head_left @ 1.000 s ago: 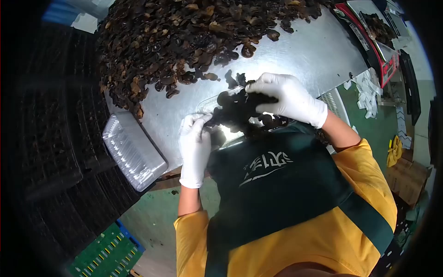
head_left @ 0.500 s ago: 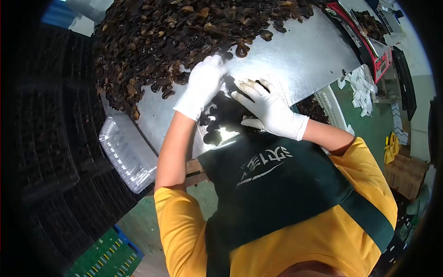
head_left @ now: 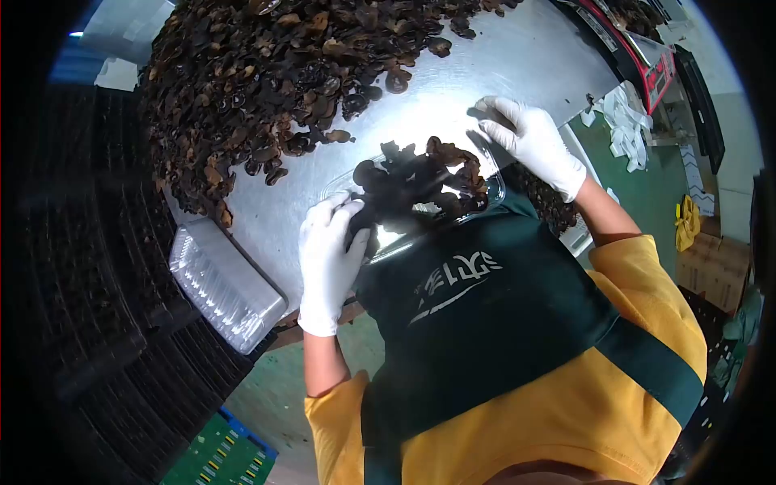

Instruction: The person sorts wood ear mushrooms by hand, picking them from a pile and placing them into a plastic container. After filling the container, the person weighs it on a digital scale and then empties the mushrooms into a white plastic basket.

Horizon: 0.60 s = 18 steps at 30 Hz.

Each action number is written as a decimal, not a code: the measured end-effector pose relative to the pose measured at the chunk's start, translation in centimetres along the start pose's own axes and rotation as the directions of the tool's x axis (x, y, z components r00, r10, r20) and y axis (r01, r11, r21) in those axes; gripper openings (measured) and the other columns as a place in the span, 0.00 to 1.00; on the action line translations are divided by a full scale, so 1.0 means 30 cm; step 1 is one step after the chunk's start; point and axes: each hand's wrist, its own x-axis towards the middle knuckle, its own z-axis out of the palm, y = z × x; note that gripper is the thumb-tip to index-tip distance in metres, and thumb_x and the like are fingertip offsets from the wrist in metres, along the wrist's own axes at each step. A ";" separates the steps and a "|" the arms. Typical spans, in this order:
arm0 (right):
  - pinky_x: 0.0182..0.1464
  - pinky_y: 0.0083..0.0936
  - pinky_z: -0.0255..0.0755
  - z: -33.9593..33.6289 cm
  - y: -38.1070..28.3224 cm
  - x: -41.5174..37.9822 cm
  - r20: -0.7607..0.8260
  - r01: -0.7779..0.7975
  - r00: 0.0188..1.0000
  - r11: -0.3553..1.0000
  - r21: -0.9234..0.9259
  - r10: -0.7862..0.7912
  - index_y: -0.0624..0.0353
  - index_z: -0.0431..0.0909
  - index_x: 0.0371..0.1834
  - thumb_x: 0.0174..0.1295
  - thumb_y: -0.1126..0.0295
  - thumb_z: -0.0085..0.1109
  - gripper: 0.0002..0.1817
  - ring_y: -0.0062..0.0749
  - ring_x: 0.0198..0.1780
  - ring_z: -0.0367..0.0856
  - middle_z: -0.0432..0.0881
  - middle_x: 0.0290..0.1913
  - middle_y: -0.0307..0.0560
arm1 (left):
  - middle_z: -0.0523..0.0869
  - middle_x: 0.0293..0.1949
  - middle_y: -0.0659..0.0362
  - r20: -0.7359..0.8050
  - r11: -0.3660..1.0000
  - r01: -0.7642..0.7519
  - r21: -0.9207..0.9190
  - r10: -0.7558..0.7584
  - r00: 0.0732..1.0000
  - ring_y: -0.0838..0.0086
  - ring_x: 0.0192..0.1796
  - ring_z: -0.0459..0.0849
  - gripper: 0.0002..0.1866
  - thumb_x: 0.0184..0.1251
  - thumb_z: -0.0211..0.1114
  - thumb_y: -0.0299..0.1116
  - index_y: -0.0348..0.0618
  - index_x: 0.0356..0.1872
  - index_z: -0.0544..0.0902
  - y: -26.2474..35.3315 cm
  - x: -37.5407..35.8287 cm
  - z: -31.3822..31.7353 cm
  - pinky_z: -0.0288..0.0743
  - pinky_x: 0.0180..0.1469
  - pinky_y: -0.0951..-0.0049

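Rests left hand (head_left: 327, 263) half-curled by dark pieces (head_left: 412, 178) at tray (head_left: 501, 192) left end, with indeterminable grip; holds right hand (head_left: 537, 147) part-open, visibly unloaded, off right end.

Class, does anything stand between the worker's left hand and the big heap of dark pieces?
Nothing visible does: only bare metal table lies between the left hand and the heap. The clear tray sits to one side.

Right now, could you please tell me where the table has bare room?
The shiny metal table looks bare between the dark-brown heap and red-framed scale; a smaller patch separates heap from stacked clear plastic trays. It's crowded around the filled clear tray, between white-gloved left hand and right hand.
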 end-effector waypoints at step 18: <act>0.34 0.16 0.69 -0.172 0.256 -0.222 -0.073 -0.320 0.901 0.769 0.554 0.427 0.63 0.78 0.56 0.65 0.74 0.50 0.17 0.14 0.31 0.72 0.79 0.32 0.35 | 0.75 0.62 0.44 0.036 0.774 0.254 -0.580 -0.287 0.957 0.61 0.61 0.77 0.31 0.68 0.65 0.37 0.30 0.67 0.69 0.158 0.351 0.197 0.70 0.63 0.65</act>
